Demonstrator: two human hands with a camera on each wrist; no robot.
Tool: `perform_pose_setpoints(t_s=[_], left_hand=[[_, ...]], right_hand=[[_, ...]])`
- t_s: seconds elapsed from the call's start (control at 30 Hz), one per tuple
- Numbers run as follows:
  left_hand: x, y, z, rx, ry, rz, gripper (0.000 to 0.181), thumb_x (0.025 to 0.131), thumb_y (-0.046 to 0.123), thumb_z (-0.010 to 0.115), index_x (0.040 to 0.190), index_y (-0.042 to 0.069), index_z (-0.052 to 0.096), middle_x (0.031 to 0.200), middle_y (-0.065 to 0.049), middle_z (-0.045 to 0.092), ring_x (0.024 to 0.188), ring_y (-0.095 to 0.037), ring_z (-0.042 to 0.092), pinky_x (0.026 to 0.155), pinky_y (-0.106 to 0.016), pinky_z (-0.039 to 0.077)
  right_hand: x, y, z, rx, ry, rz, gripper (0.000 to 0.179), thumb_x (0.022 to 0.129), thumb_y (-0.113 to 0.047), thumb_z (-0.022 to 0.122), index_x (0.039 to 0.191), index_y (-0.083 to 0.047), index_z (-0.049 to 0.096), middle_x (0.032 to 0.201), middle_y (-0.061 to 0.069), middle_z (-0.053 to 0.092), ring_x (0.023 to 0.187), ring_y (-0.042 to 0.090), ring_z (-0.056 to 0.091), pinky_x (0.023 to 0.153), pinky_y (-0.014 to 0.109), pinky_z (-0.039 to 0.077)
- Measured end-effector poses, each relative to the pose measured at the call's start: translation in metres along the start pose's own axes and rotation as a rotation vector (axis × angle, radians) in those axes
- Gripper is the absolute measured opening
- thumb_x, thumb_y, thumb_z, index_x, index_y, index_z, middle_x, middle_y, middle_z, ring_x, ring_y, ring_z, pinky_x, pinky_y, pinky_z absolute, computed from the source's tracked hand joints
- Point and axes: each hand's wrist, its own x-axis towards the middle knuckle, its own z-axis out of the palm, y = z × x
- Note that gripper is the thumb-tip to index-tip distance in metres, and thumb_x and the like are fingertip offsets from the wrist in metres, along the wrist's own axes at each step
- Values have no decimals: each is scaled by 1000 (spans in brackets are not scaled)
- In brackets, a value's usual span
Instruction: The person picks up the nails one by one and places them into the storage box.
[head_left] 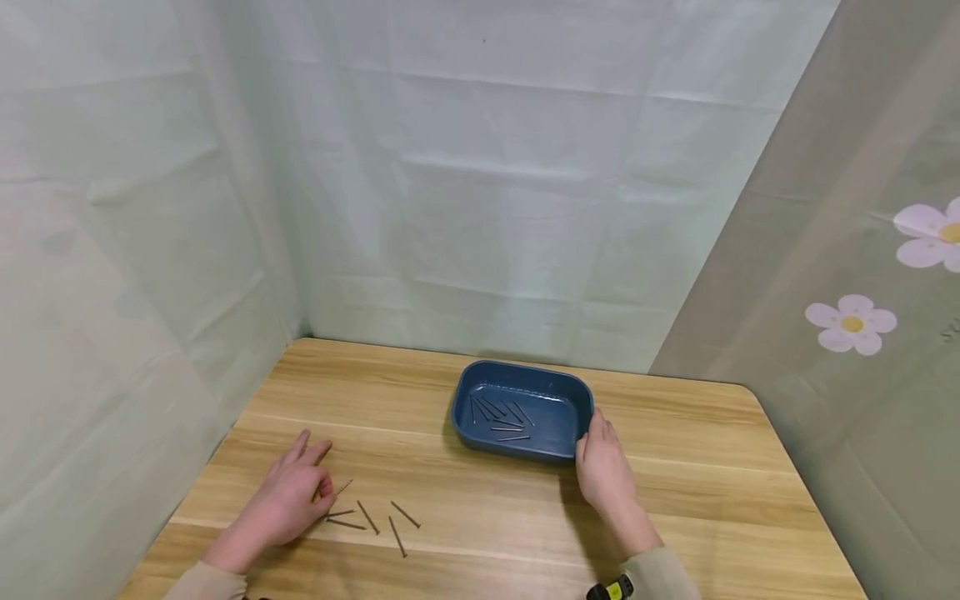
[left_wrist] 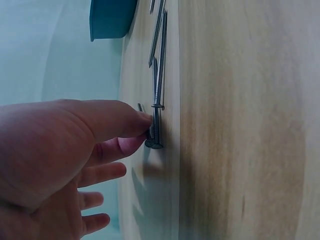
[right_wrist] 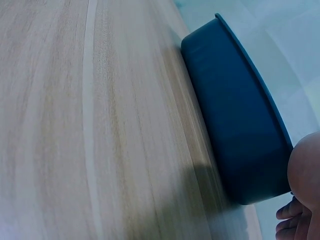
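Observation:
My left hand (head_left: 288, 500) is low over the left part of the table, thumb and index finger pinching a nail (head_left: 344, 486) while the other fingers extend away. Several more loose nails (head_left: 368, 517) lie just right of that hand; in the left wrist view, the heads of the nearest nails (left_wrist: 157, 146) are right at the fingertips. A dark blue rectangular dish (head_left: 555, 427) stands toward the back, with several nails (head_left: 491, 410) scattered in its left half. My right hand (head_left: 606, 467) grips the dish's right end, thumb at the rim and fingers along the outer wall.
The wood-grain table (head_left: 712, 500) backs onto a pale fabric curtain (head_left: 480, 208). More curtain, printed with white flowers (head_left: 851, 324), hangs along the right side. A dark band with a yellow patch (head_left: 611, 590) is at the right wrist.

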Motion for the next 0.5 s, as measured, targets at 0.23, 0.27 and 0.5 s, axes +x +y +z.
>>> perform_pose_setpoints(t_s=[0.23, 0.27, 0.5], left_hand=[[3, -1, 0, -13, 35, -17, 34, 81, 10, 83, 68, 29, 58, 154, -34, 49, 150, -63, 23, 111, -83, 27], [4, -1, -1, -18, 41, -16, 33, 81, 10, 83, 68, 29, 58, 155, -34, 49, 151, -63, 23, 111, -83, 27], [13, 6, -5, -39, 75, 4, 29, 82, 12, 83, 72, 27, 61, 157, -33, 47, 151, -63, 23, 111, -84, 26]], right_hand=[[1, 0, 0, -4, -22, 8, 56, 111, -13, 39, 157, 18, 31, 157, 39, 43, 147, 52, 43, 122, 59, 35], [1, 0, 0, -2, -23, 10, 56, 111, -13, 39, 157, 17, 31, 157, 39, 43, 147, 52, 42, 122, 59, 35], [2, 1, -1, -4, -26, 14, 56, 111, -13, 39, 158, 17, 30, 157, 38, 43, 147, 52, 42, 122, 59, 35]])
